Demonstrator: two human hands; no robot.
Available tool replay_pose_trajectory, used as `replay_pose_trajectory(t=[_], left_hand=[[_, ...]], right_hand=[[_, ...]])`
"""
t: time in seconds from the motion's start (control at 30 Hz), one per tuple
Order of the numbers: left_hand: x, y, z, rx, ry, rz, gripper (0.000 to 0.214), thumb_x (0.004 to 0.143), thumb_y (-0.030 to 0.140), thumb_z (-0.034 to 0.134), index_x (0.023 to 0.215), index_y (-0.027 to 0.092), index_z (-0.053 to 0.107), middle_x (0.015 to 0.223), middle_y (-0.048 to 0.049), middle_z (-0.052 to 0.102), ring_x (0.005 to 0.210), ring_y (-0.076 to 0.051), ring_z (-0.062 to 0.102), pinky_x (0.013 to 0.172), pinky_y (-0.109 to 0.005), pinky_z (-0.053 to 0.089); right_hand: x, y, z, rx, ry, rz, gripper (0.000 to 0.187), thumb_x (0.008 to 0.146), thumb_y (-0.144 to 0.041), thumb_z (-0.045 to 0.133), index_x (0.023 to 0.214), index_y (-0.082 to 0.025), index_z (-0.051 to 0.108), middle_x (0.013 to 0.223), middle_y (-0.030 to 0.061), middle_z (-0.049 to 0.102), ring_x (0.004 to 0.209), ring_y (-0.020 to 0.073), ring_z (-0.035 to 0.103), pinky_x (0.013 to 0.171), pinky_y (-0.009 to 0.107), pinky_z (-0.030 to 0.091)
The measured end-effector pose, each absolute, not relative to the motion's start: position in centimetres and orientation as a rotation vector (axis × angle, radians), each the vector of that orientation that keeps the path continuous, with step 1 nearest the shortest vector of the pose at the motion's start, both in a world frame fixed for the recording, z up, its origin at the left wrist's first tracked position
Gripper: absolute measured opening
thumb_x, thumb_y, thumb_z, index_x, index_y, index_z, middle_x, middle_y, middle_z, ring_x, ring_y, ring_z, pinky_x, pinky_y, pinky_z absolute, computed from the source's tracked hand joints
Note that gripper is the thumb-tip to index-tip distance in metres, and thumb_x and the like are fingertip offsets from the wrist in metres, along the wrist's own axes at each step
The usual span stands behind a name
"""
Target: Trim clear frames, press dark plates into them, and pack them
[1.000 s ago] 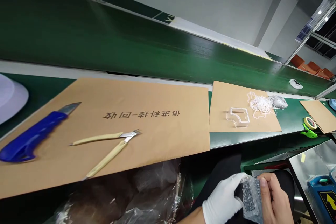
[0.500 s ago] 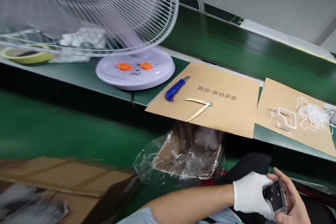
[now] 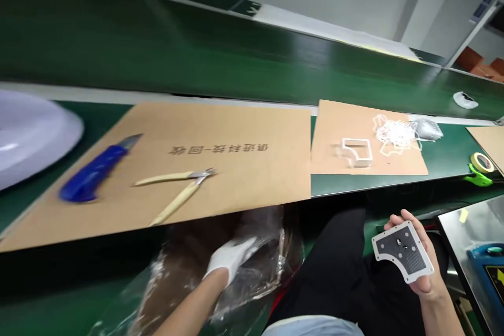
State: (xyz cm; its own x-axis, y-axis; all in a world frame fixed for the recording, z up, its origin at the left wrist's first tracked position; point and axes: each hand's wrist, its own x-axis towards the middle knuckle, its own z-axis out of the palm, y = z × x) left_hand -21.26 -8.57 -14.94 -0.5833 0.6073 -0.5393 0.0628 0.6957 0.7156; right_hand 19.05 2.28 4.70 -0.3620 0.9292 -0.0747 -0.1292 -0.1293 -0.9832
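Observation:
In my right hand rests a flat, silver-rimmed plate with a dark panel, small holes along its edge and one curved cut-out side. The bare fingers and thumb hold it by its edges, dark face up. To the left, my left hand, in a white glove, reaches into a carton lined with clear plastic bag. Its fingers look stretched out against the plastic, slightly blurred, and I see nothing clearly held.
On a cardboard sheet lie a blue-handled knife and cream-handled nippers. Another sheet bears clear frames and tangled white strips. Tape lies farther right, a fan base left.
My left hand has left the plate and moved left into the plastic-lined carton. The right hand now holds the plate alone, dark face up. The view has swung right.

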Motion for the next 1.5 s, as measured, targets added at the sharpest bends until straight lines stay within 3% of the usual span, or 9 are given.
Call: replay_pose_trajectory(t=[0.1,0.17,0.27,0.33,0.43,0.7,0.97,1.23,1.5], left_hand=[[-23.4,-9.5,-15.6,0.369,2.377,0.509,0.083,0.079,0.063,0.063,0.131,-0.002,0.065,0.113,-0.0307,0.076,0.118,-0.053,0.070,0.094,-0.063,0.059],[-22.8,-9.4,-14.2,0.485,2.433,0.373,0.080,0.086,0.057,0.057,0.136,-0.006,0.062,0.134,-0.0336,0.068,0.135,-0.053,0.060,0.110,-0.061,0.052],[-18.4,-7.9,-9.1,0.922,2.086,0.505,0.059,0.096,0.052,0.051,0.131,0.010,0.072,0.140,-0.0183,0.071,0.138,-0.038,0.062,0.123,-0.050,0.044],[-14.5,-5.8,-4.4,1.205,1.785,0.640,0.050,0.099,0.053,0.054,0.137,0.024,0.071,0.142,-0.0088,0.071,0.133,-0.032,0.066,0.119,-0.047,0.050],[-9.8,-1.5,2.0,1.751,1.484,0.806,0.054,0.096,0.052,0.070,0.145,0.030,0.066,0.165,-0.0095,0.051,0.146,-0.034,0.053,0.122,-0.051,0.046],[-9.5,7.2,6.2,2.133,1.078,0.859,0.047,0.108,0.047,0.056,0.151,0.028,0.058,0.137,-0.0078,0.072,0.120,-0.022,0.070,0.107,-0.034,0.056],[-15.7,15.2,8.9,2.309,1.491,0.685,0.038,0.109,0.039,0.056,0.141,0.023,0.066,0.121,-0.0071,0.078,0.106,-0.025,0.073,0.096,-0.036,0.054],[-16.9,19.3,10.2,2.389,1.415,0.380,0.025,0.106,0.037,0.060,0.111,0.020,0.077,0.101,-0.0053,0.080,0.084,-0.021,0.070,0.077,-0.030,0.046],[-17.5,19.7,9.0,2.412,1.309,0.413,0.036,0.110,0.047,0.049,0.117,0.022,0.075,0.096,-0.0060,0.076,0.080,-0.020,0.067,0.079,-0.030,0.046]], right_hand=[[20.6,1.9,3.8,-0.921,-1.231,1.632,0.123,0.047,-0.079,0.096,0.154,-0.033,0.054,0.157,0.0160,0.056,0.139,0.0438,0.059,0.112,0.059,0.053],[21.1,2.0,3.4,-0.897,-1.220,1.644,0.119,0.050,-0.071,0.100,0.154,-0.034,0.055,0.159,0.0154,0.055,0.142,0.0436,0.057,0.113,0.059,0.052],[20.7,2.8,2.8,-0.826,-1.239,1.702,0.108,0.056,-0.058,0.104,0.151,-0.033,0.057,0.151,0.0151,0.061,0.142,0.0429,0.056,0.117,0.060,0.049],[19.6,3.8,2.5,-0.762,-1.257,1.753,0.105,0.059,-0.053,0.104,0.151,-0.034,0.058,0.147,0.0144,0.064,0.142,0.0417,0.057,0.119,0.060,0.047],[17.4,5.4,2.5,-0.685,-1.288,1.803,0.104,0.059,-0.049,0.105,0.151,-0.034,0.058,0.149,0.0143,0.063,0.144,0.0406,0.056,0.119,0.059,0.046],[15.6,9.4,2.8,-0.695,-1.416,1.766,0.096,0.070,-0.046,0.100,0.153,-0.036,0.053,0.161,0.0134,0.053,0.149,0.0379,0.051,0.125,0.059,0.040],[12.2,20.3,2.7,-0.952,-2.028,1.375,0.118,0.074,-0.049,0.097,0.168,-0.039,0.027,0.175,0.0091,0.029,0.160,0.0362,0.033,0.130,0.061,0.031],[8.6,25.3,1.9,-0.872,-2.270,1.153,0.113,0.075,-0.042,0.096,0.167,-0.034,0.031,0.169,0.0118,0.040,0.154,0.0343,0.042,0.128,0.057,0.037],[8.4,25.1,2.0,-0.879,-2.301,1.083,0.105,0.074,-0.041,0.098,0.162,-0.028,0.041,0.154,0.0138,0.056,0.142,0.0331,0.055,0.121,0.055,0.045]])
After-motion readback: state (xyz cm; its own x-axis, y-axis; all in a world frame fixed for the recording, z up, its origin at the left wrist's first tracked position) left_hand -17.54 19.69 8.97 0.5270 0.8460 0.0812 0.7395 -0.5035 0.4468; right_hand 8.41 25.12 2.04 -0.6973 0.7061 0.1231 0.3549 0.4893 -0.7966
